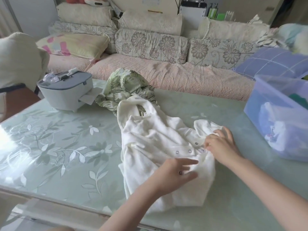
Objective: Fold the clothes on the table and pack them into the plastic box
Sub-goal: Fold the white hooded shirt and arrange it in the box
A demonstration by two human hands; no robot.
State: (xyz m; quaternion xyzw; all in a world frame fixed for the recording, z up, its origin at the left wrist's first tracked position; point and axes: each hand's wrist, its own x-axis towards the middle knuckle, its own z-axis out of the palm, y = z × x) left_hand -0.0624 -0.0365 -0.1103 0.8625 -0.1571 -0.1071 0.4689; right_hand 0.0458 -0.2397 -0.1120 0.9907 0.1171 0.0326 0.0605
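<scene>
Leaf-patterned table. At its right edge, translucent blue plastic box with clothes inside. Mid-table, rumpled white garment with snap buttons, overlapping a green leaf-print garment behind. Left hand flat on the white cloth, fingers straight and spread. Right hand pinching a fold beside the snaps.

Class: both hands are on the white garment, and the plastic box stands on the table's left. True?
No: the head view shows the plastic box on the right of the table. Left hand and right hand are on the white garment.
</scene>
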